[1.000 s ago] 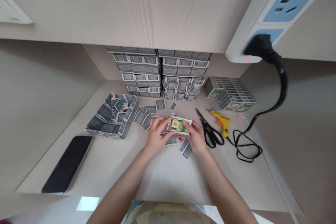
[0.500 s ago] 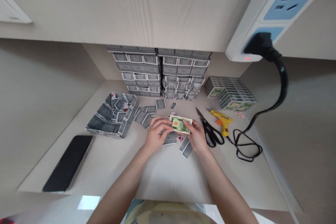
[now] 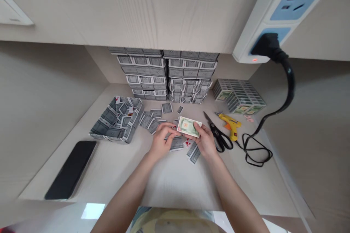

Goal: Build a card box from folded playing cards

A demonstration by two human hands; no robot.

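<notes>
My right hand [image 3: 205, 141] is closed around a green-and-cream pack of playing cards [image 3: 188, 126], thumb on top and fingers beneath. A round emblem marks its face and a red spot its left corner. Just left of the pack, my left hand [image 3: 163, 139] has its thumb and fingertips drawn together near the pack's edge; anything between them is too small to make out. Below both hands lie loose grey-backed cards [image 3: 176, 144] and a face-up red eight of hearts [image 3: 187, 143], partly covered. More grey-backed cards [image 3: 147, 121] spread to the left.
A card-built tray [image 3: 128, 136] with loose cards stands left, a black phone [image 3: 71, 169] in front of it. Card-built boxes [image 3: 166, 74] are stacked behind. To the right are scissors [image 3: 220, 136], a yellow glue gun [image 3: 232, 125], stacked packs [image 3: 242, 96] and a power strip [image 3: 257, 32].
The pack has tilted in my right hand, and its face now looks paler with a red corner showing. My left fingertips have slipped from its face to beside its left edge.
</notes>
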